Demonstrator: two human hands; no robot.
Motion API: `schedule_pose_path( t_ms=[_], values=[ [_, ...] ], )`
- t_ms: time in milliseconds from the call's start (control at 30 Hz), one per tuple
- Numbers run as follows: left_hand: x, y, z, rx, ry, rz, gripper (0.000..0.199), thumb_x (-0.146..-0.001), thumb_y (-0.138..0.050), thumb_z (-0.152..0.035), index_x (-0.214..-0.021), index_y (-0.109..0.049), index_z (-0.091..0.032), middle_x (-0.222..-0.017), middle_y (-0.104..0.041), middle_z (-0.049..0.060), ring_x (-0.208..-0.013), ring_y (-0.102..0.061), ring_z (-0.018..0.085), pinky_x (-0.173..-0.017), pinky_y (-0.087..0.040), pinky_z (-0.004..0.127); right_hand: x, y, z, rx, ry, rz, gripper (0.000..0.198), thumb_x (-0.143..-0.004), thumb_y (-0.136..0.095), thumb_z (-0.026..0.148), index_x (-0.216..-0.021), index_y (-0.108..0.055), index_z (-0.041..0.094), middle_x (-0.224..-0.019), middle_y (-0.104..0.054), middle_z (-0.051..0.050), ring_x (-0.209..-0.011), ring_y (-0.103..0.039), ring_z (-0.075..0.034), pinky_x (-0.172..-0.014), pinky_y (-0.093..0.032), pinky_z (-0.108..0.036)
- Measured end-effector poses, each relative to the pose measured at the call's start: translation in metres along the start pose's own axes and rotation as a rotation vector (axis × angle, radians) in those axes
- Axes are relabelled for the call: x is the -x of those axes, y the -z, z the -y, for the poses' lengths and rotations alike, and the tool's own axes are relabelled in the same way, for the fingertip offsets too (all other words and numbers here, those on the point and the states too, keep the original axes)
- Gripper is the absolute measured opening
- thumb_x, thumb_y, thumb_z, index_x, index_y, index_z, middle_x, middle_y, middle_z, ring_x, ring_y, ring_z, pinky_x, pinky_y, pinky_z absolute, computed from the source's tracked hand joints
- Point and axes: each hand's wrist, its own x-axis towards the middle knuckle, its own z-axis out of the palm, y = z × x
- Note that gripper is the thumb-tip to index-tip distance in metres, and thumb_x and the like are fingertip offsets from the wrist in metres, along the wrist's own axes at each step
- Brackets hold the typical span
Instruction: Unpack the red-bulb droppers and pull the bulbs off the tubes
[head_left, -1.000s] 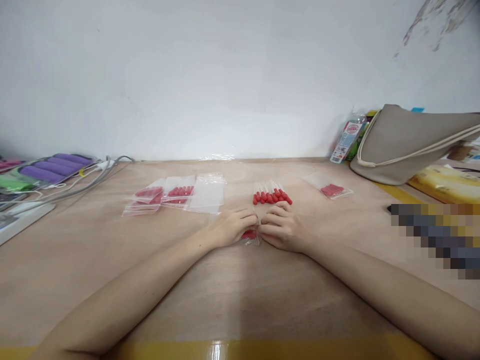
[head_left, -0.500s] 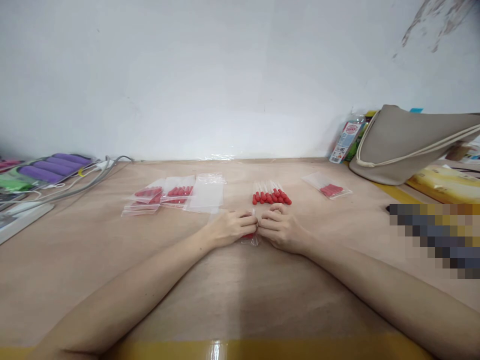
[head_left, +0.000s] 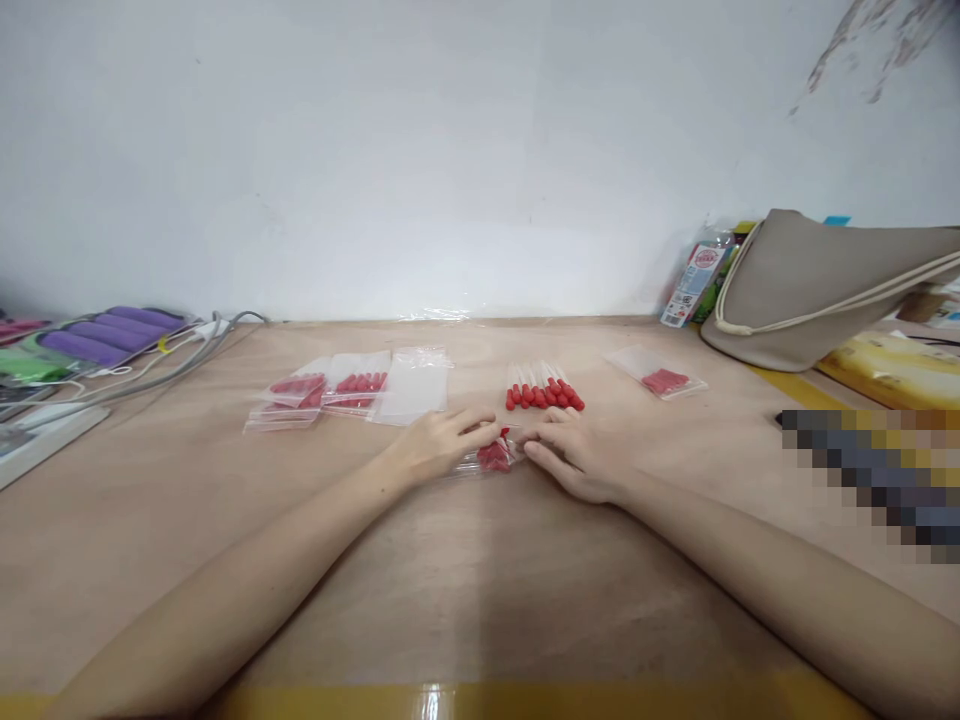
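A small clear zip bag (head_left: 493, 457) with red pieces in it lies on the table between my hands, a little crumpled. My left hand (head_left: 439, 447) rests over the bag's left side, fingers stretched out and touching it. My right hand (head_left: 574, 455) is at the bag's right edge, its thumb and fingers apart; whether a fingertip touches the plastic is blurred. Just beyond lies a row of red-tipped white sticks (head_left: 544, 393). Left of them are flat empty-looking zip bags (head_left: 411, 388) and filled bags with red pieces (head_left: 358, 384).
More filled bags (head_left: 289, 400) are stacked at the left, and another red-filled bag (head_left: 664, 381) lies at the right. Cables and a purple-celled pack (head_left: 112, 335) sit far left. A grey drawstring pouch (head_left: 817, 285) and a bottle (head_left: 694, 280) stand by the wall.
My hands have moved apart from their close pinch around the bag. Its red contents now show between them, and the fingers have straightened.
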Motion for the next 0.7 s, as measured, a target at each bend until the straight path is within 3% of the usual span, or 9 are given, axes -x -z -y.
schedule_pose_path(
  t_ms=[133,300,400,533,700],
  values=[
    [0.003,0.000,-0.007,0.298,0.222,0.044,0.029,-0.091,-0.040,-0.028,-0.118,-0.045,-0.020,-0.110,-0.059,0.008,-0.098,-0.058,0.017,-0.083,-0.047,0.029,-0.005,-0.012,-0.002,-0.132,-0.148,-0.099,0.020,-0.085,-0.049,0.029,-0.097,-0.064,0.021,-0.077,-0.063,-0.003,-0.073,-0.051,-0.016,-0.071,-0.037,-0.030],
    [0.019,0.004,-0.014,0.538,0.432,0.157,0.055,-0.082,-0.053,-0.040,-0.130,-0.033,-0.020,-0.125,-0.051,0.010,-0.111,-0.051,0.023,-0.092,-0.043,0.037,-0.012,-0.011,-0.001,-0.251,-0.208,0.042,0.018,-0.083,-0.051,0.032,-0.078,-0.063,0.019,-0.071,-0.063,0.001,-0.067,-0.052,-0.013,-0.070,-0.037,-0.027],
    [0.028,0.003,-0.015,0.593,0.513,0.169,0.055,-0.082,-0.054,-0.041,-0.129,-0.035,-0.020,-0.124,-0.052,0.010,-0.109,-0.052,0.023,-0.091,-0.043,0.037,-0.013,-0.007,0.000,-0.224,-0.225,0.089,0.019,-0.080,-0.055,0.036,-0.080,-0.061,0.018,-0.076,-0.061,-0.001,-0.075,-0.051,-0.015,-0.072,-0.037,-0.028],
    [0.031,0.000,-0.015,0.655,0.552,0.125,0.048,-0.081,-0.055,-0.040,-0.123,-0.042,-0.020,-0.116,-0.056,0.008,-0.104,-0.054,0.022,-0.087,-0.045,0.035,-0.012,-0.007,-0.001,-0.287,-0.245,0.109,0.032,-0.072,-0.064,0.043,-0.092,-0.058,0.019,-0.092,-0.059,-0.003,-0.087,-0.051,-0.018,-0.078,-0.038,-0.032],
    [0.026,0.001,-0.015,0.695,0.506,0.122,0.038,-0.082,-0.054,-0.036,-0.116,-0.048,-0.020,-0.111,-0.058,0.006,-0.099,-0.055,0.020,-0.086,-0.044,0.033,-0.012,-0.013,-0.001,-0.560,-0.303,0.052,0.039,-0.064,-0.071,0.039,-0.092,-0.053,0.019,-0.095,-0.060,-0.003,-0.088,-0.054,-0.017,-0.077,-0.042,-0.031]
  ],
)
